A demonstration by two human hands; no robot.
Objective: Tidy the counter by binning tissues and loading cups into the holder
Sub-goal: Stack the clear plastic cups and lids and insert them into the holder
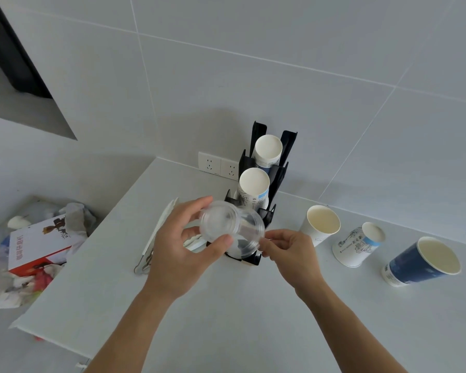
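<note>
Both hands' fingers [215, 244] round clear cup [232, 227] (empty), before two-cup holder [277, 173]

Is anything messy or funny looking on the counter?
Nothing is spilled or broken. Three paper cups still wait outside the black holder: a white cup, a printed cup standing upside down, and a blue cup. Both hands, left and right, hold a clear plastic cup.

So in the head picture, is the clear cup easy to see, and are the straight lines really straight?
Head view: the clear cup is faint, its walls merging with the pale counter; left hand and right hand look sharp; wall tile seams bow from the wide lens; light is soft, shadows weak.
</note>
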